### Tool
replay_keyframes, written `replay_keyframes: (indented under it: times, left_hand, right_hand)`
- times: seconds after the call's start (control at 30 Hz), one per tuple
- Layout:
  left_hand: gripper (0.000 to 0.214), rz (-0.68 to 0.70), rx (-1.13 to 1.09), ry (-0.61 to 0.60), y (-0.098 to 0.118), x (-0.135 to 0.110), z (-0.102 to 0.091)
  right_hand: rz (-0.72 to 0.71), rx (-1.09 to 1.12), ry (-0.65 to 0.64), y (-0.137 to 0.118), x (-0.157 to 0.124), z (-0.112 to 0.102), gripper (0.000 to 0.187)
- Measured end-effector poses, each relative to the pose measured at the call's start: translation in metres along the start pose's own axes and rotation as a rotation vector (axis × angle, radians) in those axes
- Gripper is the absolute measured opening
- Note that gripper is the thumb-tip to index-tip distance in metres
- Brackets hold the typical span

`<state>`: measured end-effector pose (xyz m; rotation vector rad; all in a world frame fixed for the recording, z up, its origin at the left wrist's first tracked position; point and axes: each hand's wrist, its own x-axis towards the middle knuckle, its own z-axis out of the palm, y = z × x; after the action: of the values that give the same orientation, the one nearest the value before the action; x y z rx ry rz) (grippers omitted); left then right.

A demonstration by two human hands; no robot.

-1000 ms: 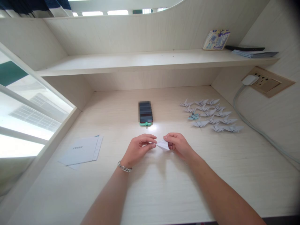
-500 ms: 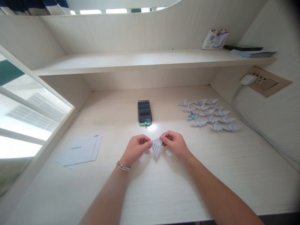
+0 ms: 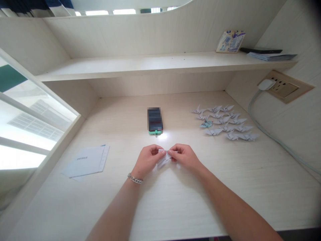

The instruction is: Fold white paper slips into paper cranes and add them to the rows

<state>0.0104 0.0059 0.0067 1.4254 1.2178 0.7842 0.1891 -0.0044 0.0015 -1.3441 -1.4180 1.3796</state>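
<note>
A small folded piece of printed paper (image 3: 163, 162) is pinched between both hands, just above the desk. My left hand (image 3: 148, 160), with a chain bracelet on its wrist, grips the paper's left side between thumb and fingers. Opposite it, my right hand (image 3: 184, 156) is closed on the upper right part, its thumb tip close to the left thumb. My fingers hide some of the folds. Several folded paper cranes (image 3: 223, 122) stand in rows at the right, mostly white, with one bluish-green crane (image 3: 206, 124) among them.
A phone (image 3: 155, 119) with a green edge lies beyond my hands. Flat paper sheets (image 3: 87, 162) rest at the left. A shelf (image 3: 140, 63) spans the back, bearing a tissue pack (image 3: 230, 42) and booklets (image 3: 272, 56). A cable (image 3: 265, 132) runs down from the wall socket (image 3: 287, 87).
The paper has turned, its point swinging from straight down to the lower left. My right hand has shifted slightly left and down, bringing the thumbs closer together.
</note>
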Motion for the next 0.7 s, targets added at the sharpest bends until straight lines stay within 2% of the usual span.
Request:
replay_keyframes:
  times: [0.17, 0.53, 0.7]
  left_hand:
    - [0.027, 0.014, 0.074, -0.019, 0.001, -0.0008, 0.0016]
    - [0.028, -0.031, -0.056, 0.062, -0.0057, 0.0021, 0.002]
    - [0.027, -0.011, -0.003, 0.079, -0.0088, 0.0036, 0.0005]
  right_hand:
    - [-0.041, -0.013, -0.052, 0.0035, 0.0006, 0.0014, 0.018]
    - [-0.119, -0.143, 0.056, 0.003, -0.0019, 0.0068, 0.018]
    - [-0.134, -0.194, 0.073, 0.0017, -0.0015, 0.0047, 0.017]
